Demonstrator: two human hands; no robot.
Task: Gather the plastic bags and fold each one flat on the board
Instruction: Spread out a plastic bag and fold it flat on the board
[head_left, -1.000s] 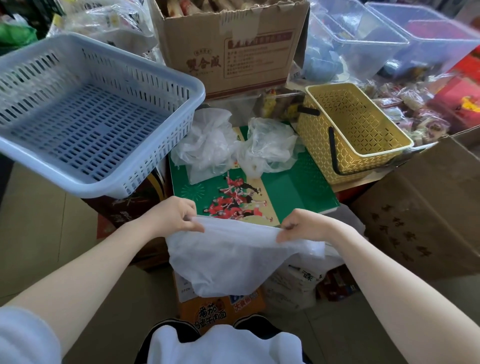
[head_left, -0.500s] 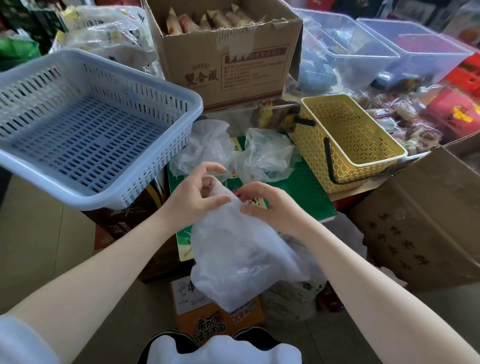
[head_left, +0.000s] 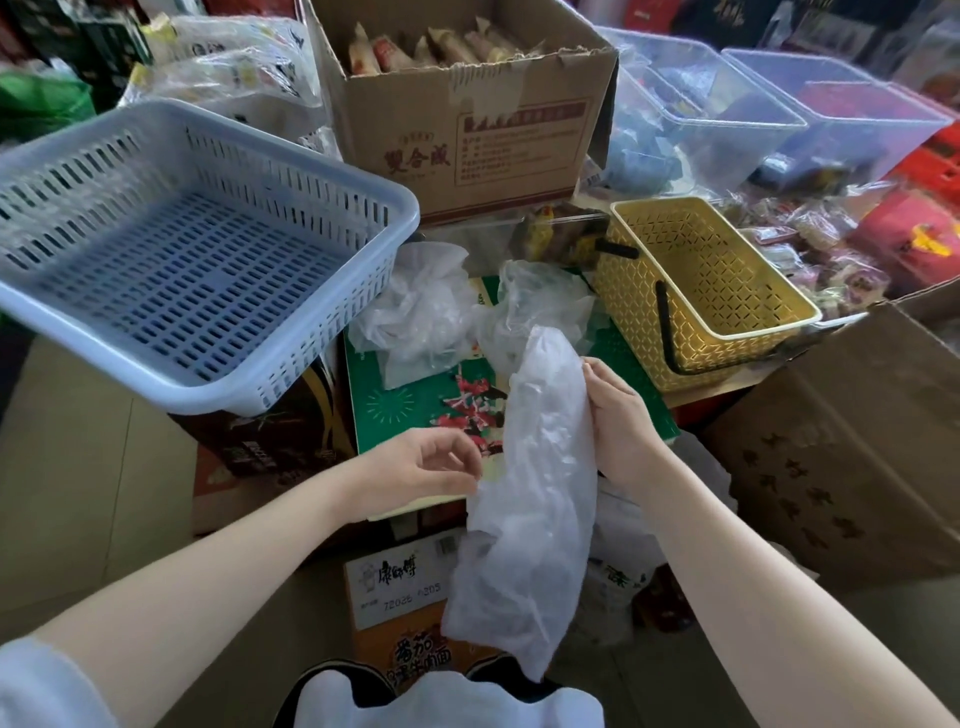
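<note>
- Plastic bag (head_left: 540, 483) hangs in a long strip over the green board's (head_left: 410, 410) near edge, mid-fold.
- Right hand (head_left: 618, 421) pinches its top; left hand (head_left: 421, 467) pinches its side.
- Next, I reckon: lay it on the board and flatten it.

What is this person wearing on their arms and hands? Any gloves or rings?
No gloves, rings or watch show. The left hand and right hand are bare, as are both forearms. A pale short sleeve shows at the left upper arm only.
</note>
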